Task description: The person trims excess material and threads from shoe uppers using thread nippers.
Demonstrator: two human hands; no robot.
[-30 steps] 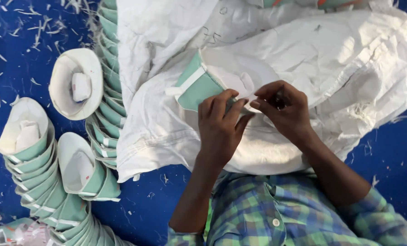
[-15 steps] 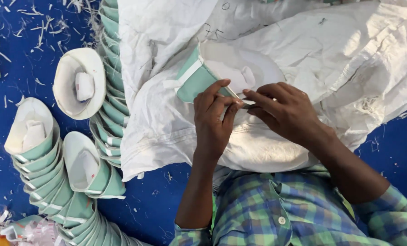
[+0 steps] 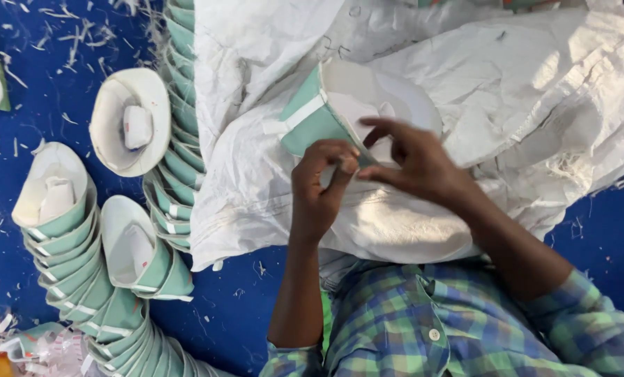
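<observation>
A green paper cup [image 3: 312, 119] with a white stripe and a white inside lies on its side on a big white woven sack [image 3: 507, 84]. My left hand [image 3: 320, 188] pinches the cup's near rim between thumb and fingers. My right hand [image 3: 413, 164] reaches over the cup's open mouth, fingertips at the same rim next to the left hand's. Both forearms come up from a blue and green checked shirt [image 3: 437, 328] at the bottom.
Long nested stacks of the same green cups [image 3: 81, 265] curve along the left on a blue sheet [image 3: 40, 105] strewn with white paper scraps. Another stack [image 3: 179, 105] runs up beside the sack's left edge. One cup mouth [image 3: 130, 119] faces up.
The view has shifted slightly. My right hand has slid left over the cup's mouth and spread its fingers; my left hand still pinches the rim.
</observation>
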